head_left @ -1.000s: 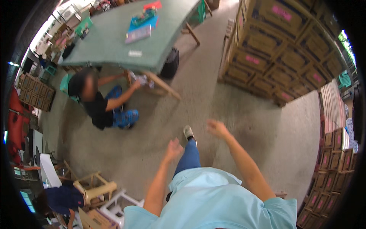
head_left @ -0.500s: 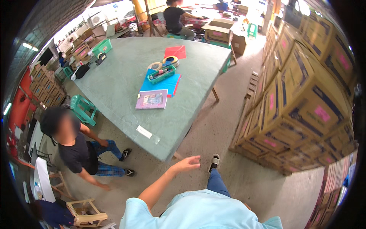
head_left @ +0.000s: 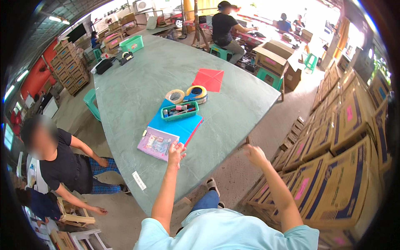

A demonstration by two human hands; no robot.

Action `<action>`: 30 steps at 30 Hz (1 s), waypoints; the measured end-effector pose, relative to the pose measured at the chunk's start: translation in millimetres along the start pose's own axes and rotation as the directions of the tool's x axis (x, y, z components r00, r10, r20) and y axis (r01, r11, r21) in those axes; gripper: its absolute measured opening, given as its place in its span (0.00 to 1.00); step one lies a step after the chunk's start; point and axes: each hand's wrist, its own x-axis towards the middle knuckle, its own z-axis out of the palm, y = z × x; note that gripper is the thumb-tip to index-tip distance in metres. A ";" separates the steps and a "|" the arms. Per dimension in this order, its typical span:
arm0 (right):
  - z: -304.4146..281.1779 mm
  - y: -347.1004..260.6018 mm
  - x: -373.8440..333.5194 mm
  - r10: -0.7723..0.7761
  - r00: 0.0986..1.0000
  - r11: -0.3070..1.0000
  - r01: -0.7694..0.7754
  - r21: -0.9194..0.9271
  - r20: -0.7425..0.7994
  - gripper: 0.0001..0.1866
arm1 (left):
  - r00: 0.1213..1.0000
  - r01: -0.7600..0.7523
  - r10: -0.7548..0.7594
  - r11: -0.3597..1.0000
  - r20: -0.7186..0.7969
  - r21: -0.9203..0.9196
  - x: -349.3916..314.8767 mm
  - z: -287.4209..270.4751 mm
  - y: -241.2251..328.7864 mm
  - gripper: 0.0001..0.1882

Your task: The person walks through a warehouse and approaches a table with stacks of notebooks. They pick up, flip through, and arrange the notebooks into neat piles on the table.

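My left hand [head_left: 176, 153] is raised beside the right edge of a purple spiral notebook [head_left: 157, 141], fingers apart and loosely bent, holding nothing. Whether it touches the notebook I cannot tell. My right hand [head_left: 256, 155] hangs in the air off the table's right edge, its fingers loosely bent and nothing seen in them. The notebook overlaps a blue folder [head_left: 175, 126], with a red edge showing beneath. On the folder stands a green basket [head_left: 180, 116] of markers or pens. Behind it are a tape roll [head_left: 175, 96] and a yellow-and-blue tape roll [head_left: 196, 92].
A red envelope [head_left: 208, 80] lies farther back on the green table [head_left: 137, 83]. Stacked cartons [head_left: 341, 175] line the right side. A person [head_left: 62, 158] stands at the left; another [head_left: 225, 29] sits behind. A green bin [head_left: 131, 43] stands on the far left corner.
I have come closer to the table, and the notebook now lies nearer. My left hand has moved over the table by the notebook. My right hand has come into view.
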 end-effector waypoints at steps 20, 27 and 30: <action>86.9 -84.8 444.4 -0.507 0.803 0.740 0.592 -0.319 0.313 0.41 | 0.870 -0.077 -0.085 0.950 -0.487 -0.302 221.0 52.8 -16.5 0.24; 29.2 -35.8 411.0 -0.485 0.862 0.875 0.481 0.060 0.149 0.56 | 0.840 0.017 -0.096 0.988 -0.534 -0.151 236.0 61.0 -20.6 0.20; 1.2 -7.1 393.8 -0.348 0.930 0.894 0.290 0.342 0.120 0.54 | 0.827 0.005 -0.077 0.991 -0.556 -0.130 246.3 58.1 -27.8 0.19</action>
